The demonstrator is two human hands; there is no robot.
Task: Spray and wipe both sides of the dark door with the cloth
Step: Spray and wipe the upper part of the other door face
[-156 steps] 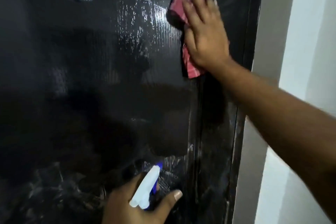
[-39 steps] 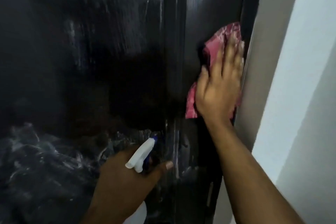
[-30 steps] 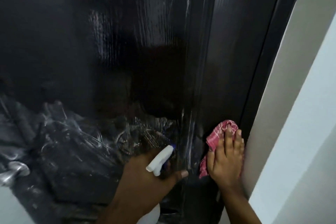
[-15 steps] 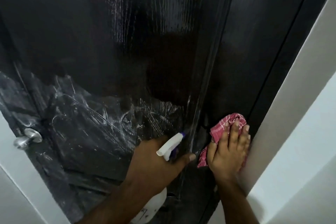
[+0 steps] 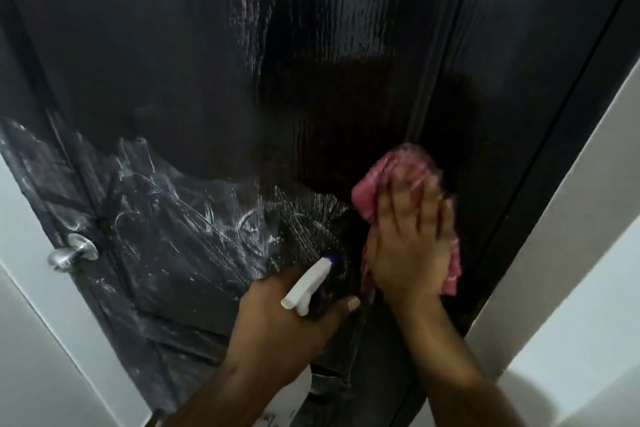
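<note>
The dark door point(image 5: 214, 55) fills most of the view, glossy with a wood grain. White smeared streaks point(image 5: 194, 218) cover its lower left part; the upper part looks dark and even. My right hand point(image 5: 412, 239) lies flat on a red checked cloth point(image 5: 391, 177), pressing it against the door by the vertical groove; it is blurred. My left hand point(image 5: 291, 326) grips a spray bottle with a white trigger head point(image 5: 306, 284) and blue nozzle, held just left of the cloth. The bottle's body is mostly hidden under my hand.
A silver door handle point(image 5: 71, 253) sticks out at the door's left edge. A white wall or frame point(image 5: 568, 253) runs along the right side, and a pale wall point(image 5: 41, 357) shows at lower left.
My right hand has slid the cloth leftward from the door's right edge toward the groove and slightly up. The left hand keeps the bottle in about the same spot. The view has tilted down.
</note>
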